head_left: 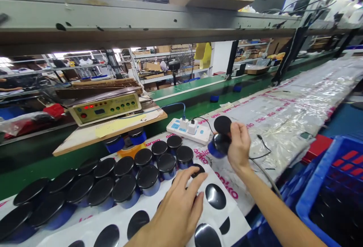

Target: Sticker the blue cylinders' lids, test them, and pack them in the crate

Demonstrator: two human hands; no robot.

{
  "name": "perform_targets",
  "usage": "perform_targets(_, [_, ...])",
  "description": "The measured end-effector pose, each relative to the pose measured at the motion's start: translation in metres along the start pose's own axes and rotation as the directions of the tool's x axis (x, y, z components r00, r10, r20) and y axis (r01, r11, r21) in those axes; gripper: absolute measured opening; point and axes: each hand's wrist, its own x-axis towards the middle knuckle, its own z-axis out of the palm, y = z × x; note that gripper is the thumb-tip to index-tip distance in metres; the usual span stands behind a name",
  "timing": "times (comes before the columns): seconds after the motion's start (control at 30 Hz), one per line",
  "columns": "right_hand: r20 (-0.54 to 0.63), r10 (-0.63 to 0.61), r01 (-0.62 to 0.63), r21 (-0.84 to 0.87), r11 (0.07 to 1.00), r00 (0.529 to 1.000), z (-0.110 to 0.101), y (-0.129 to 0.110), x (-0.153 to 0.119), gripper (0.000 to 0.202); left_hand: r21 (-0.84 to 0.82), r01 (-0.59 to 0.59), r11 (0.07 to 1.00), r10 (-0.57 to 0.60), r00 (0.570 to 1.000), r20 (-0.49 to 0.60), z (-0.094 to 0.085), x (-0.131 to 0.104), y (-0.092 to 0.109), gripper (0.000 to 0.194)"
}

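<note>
My left hand [177, 205] hovers over a white sheet [167, 224] of round black pieces, its fingers spread and curved; nothing shows in it. A black disc [222, 125] and a blue cup-like part with a shiny black top [219, 145] are at the fingers of my right hand [239, 145], which are closed on them above the plastic-covered table. Several blue parts with black round tops [124, 188] stand in rows to the left, beside the sheet. One black round piece [215, 196] lies on the sheet right of my left hand.
A white power strip [188, 130] with plugs lies behind the rows. At the left, a control box [104, 107] sits on a wooden board [113, 128]. A blue crate [317, 179] holding dark pieces is at the right. A metal shelf [141, 20] spans overhead; a green belt [195, 92] runs behind.
</note>
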Motion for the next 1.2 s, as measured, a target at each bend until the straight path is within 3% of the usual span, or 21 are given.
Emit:
perform_targets(0.1, [0.176,0.022,-0.034,0.066,0.997,0.984,0.000,-0.037,-0.057,0.027,-0.066,-0.006,0.998,0.003,0.999,-0.043,-0.002,-0.019,-0.006,0.064])
perform_targets(0.17, [0.299,0.052,-0.094,0.127,0.987,0.953,0.003,-0.049,-0.094,0.023,-0.122,-0.016,0.992,0.005,0.996,-0.087,-0.005,-0.031,-0.013,0.067])
perform_targets(0.23, [0.378,0.101,-0.175,0.167,0.970,0.920,0.009,-0.052,-0.122,0.021,-0.145,-0.030,0.989,0.013,0.993,-0.117,-0.007,-0.044,-0.020,0.062])
perform_targets(0.33, [0.445,0.175,-0.275,0.170,0.946,0.878,0.017,-0.047,-0.144,0.020,-0.089,-0.064,0.994,0.047,0.982,-0.182,-0.005,-0.062,-0.027,0.054])
perform_targets(0.5, [0.464,0.194,-0.296,0.158,0.942,0.864,0.022,-0.047,-0.152,0.020,-0.025,0.032,0.999,-0.039,0.933,-0.358,0.008,-0.074,-0.023,0.050])
perform_targets(0.63, [0.486,0.243,-0.355,0.150,0.923,0.839,0.021,-0.051,-0.154,0.023,-0.046,-0.001,0.999,-0.015,0.937,-0.348,0.003,-0.068,-0.018,0.051])
perform_targets(0.77, [0.472,0.368,-0.487,0.158,0.859,0.801,0.020,-0.051,-0.155,0.024,-0.006,-0.002,1.000,0.000,0.943,-0.333,-0.004,-0.068,-0.020,0.042])
perform_targets(0.87, [0.452,0.432,-0.560,0.197,0.805,0.780,0.019,-0.051,-0.155,0.025,0.041,0.014,0.999,-0.001,0.953,-0.304,-0.002,-0.073,-0.022,0.040])
perform_targets(0.97, [0.434,0.460,-0.579,0.196,0.791,0.775,0.021,-0.051,-0.155,0.025,0.067,0.002,0.998,0.021,0.940,-0.341,0.000,-0.075,-0.023,0.043])
perform_targets(1.07, [0.441,0.445,-0.560,0.173,0.810,0.779,0.023,-0.050,-0.156,0.025,-0.003,0.004,1.000,-0.004,0.961,-0.277,-0.001,-0.074,-0.024,0.051])
perform_targets(1.13, [0.466,0.432,-0.556,0.168,0.814,0.773,0.021,-0.050,-0.155,0.023,-0.104,0.088,0.991,-0.107,0.974,-0.198,-0.002,-0.072,-0.025,0.060])
perform_targets(1.2, [0.525,0.435,-0.586,0.160,0.794,0.732,0.015,-0.047,-0.152,0.022,-0.187,0.191,0.964,-0.215,0.970,-0.117,-0.003,-0.071,-0.026,0.074])
